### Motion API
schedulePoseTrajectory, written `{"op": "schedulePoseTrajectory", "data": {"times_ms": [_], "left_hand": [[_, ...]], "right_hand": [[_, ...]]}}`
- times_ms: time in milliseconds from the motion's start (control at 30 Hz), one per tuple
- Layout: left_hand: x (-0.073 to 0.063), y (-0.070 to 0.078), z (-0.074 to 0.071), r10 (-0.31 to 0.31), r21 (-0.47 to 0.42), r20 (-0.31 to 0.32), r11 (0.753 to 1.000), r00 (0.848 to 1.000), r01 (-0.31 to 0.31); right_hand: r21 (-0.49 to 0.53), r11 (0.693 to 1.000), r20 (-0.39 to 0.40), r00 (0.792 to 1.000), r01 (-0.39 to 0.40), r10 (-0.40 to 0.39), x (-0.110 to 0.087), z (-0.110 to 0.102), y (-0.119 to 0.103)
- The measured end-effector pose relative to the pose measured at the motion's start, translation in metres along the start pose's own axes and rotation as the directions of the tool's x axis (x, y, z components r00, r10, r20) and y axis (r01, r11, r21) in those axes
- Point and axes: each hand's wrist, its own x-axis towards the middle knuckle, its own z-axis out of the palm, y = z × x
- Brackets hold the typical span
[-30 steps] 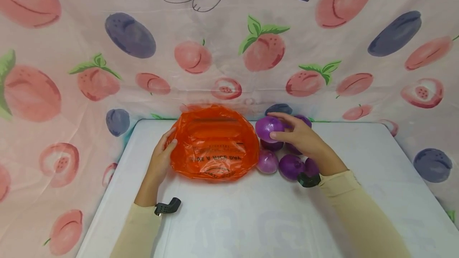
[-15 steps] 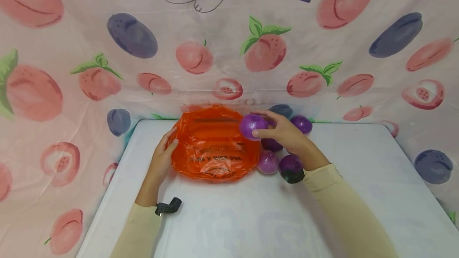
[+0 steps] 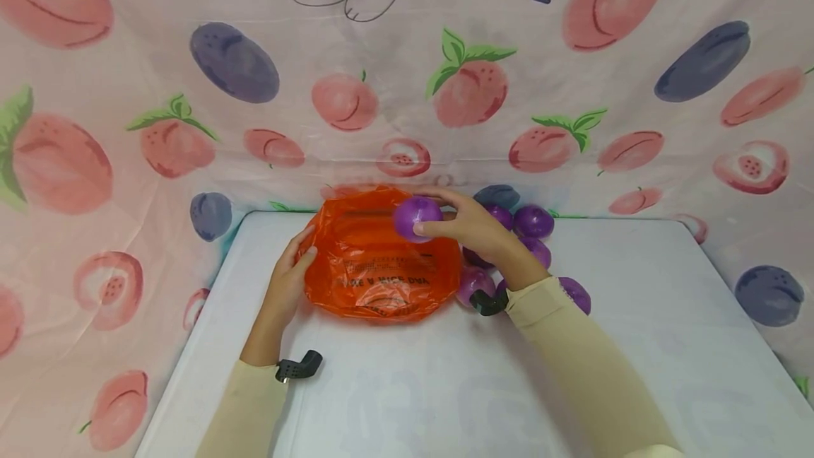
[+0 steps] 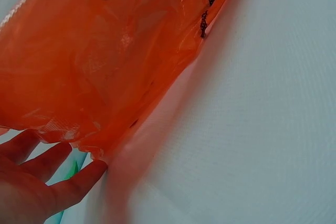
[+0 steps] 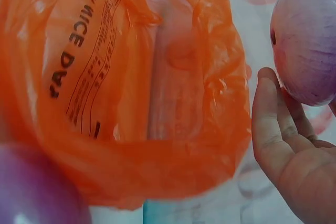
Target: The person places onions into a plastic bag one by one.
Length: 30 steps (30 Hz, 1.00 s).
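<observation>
An orange plastic bag (image 3: 381, 302) stands with its mouth spread wide and black lettering on its inside wall. My left hand (image 3: 286, 285) grips the bag's left rim, thumb over the edge and fingers outside. In the left wrist view several of those fingers (image 4: 79, 182) touch the film. My right hand (image 3: 473, 232) holds a purple onion (image 3: 416, 219) between thumb and fingers, over the right part of the bag's mouth. Fine streaks show on this onion's skin (image 5: 310, 40) in the right wrist view, where the bag's interior shows no onions.
Several more purple onions (image 3: 534, 221) lie right of the bag, some partly hidden by my right arm. One pinkish onion (image 3: 472, 283) sits close against the bag's right side. A fruit-print cloth (image 3: 407, 119) hangs behind the white table (image 3: 407, 387).
My right hand has carried the onion leftward from above the other onions to over the bag's mouth. The left hand stays on the rim.
</observation>
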Motion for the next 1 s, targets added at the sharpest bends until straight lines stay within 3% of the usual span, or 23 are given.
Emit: {"op": "schedulePoseTrajectory", "data": {"times_ms": [367,667,1000], "left_hand": [[0.001,-0.002,-0.002,0.017,0.005,-0.004,1.0,1.0,-0.017],[0.002,-0.002,0.0,-0.008,0.008,-0.003,1.0,1.0,0.008],[0.002,-0.002,0.0,-0.013,0.015,-0.003,1.0,1.0,0.013]], "right_hand": [[-0.136,0.989,-0.025,0.998,0.05,-0.054,0.031,0.027,-0.008],[-0.166,0.985,-0.022,0.999,0.04,-0.044,0.051,0.047,-0.003],[-0.277,0.961,-0.053,0.999,-0.004,-0.011,0.066,0.061,0.003]]}}
